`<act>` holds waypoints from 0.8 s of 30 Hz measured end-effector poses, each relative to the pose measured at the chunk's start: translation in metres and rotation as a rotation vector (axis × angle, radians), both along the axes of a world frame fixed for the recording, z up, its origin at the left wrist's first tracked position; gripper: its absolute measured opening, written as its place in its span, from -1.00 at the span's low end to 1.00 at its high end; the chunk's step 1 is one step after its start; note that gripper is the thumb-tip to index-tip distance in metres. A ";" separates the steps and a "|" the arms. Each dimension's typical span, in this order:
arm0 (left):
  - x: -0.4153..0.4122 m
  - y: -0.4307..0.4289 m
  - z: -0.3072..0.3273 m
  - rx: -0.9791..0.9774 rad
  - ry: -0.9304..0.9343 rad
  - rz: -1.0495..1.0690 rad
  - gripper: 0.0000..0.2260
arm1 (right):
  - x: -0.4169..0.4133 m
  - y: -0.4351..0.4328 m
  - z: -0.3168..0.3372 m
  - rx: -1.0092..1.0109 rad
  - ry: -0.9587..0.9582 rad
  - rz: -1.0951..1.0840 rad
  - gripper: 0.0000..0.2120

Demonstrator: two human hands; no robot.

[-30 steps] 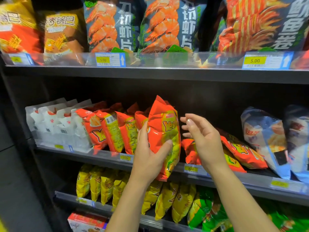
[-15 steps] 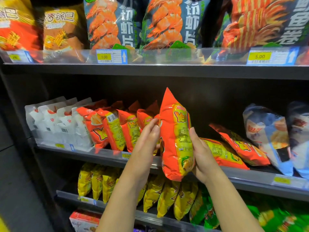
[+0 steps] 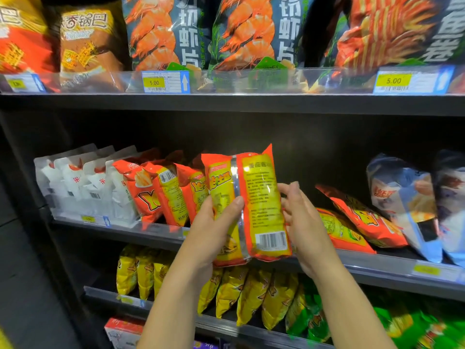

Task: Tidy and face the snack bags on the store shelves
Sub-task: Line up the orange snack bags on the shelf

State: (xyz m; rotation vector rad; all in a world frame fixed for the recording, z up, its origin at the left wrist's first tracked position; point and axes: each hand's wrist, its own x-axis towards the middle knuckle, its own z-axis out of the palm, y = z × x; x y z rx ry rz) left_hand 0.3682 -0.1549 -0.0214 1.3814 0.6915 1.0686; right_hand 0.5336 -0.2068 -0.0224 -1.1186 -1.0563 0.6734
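Snack bag, orange and yellow, upright between both hands, barcode side showing. The left hand grips its left edge, thumb curled over it; the right hand pinches its right edge. More orange bags stand left of the left hand.

All I get of the person on my end is two arms, lol. The left forearm and right forearm are both bare right up to where the near edge of the view cuts them off, and both are slim and smooth. The left hand and right hand are bare too, with long, slender fingers. The nail on the left thumb looks short. The wrists are narrow. It's too soft for finer detail.
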 end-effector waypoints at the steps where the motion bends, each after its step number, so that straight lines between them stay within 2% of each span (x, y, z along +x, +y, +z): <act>1: -0.003 0.001 0.000 -0.072 -0.049 -0.034 -0.55 | 0.002 -0.003 0.002 0.003 0.072 0.029 -0.42; 3: -0.007 0.004 -0.005 -0.228 -0.170 -0.071 -0.53 | 0.007 -0.007 0.005 0.013 0.201 0.091 -0.37; 5: -0.007 0.006 -0.010 -0.338 -0.279 -0.125 -0.50 | 0.010 -0.010 0.007 0.021 0.240 0.134 -0.34; 10: -0.002 0.008 -0.016 -0.326 -0.329 -0.121 -0.50 | 0.010 -0.013 0.007 0.008 0.140 0.152 -0.32; 13: 0.000 0.011 -0.017 -0.202 -0.238 -0.095 -0.45 | 0.011 -0.014 0.007 -0.021 0.024 0.169 -0.33; 16: 0.002 0.009 -0.014 0.046 -0.062 -0.055 -0.55 | 0.013 -0.015 0.005 -0.062 -0.118 0.227 -0.50; 20: -0.003 0.013 -0.018 0.307 0.135 0.003 -0.38 | 0.027 -0.012 -0.002 -0.075 -0.228 0.192 -0.44; 24: -0.007 0.017 -0.022 0.422 0.221 0.011 -0.27 | 0.035 -0.010 -0.010 -0.008 -0.315 0.159 -0.46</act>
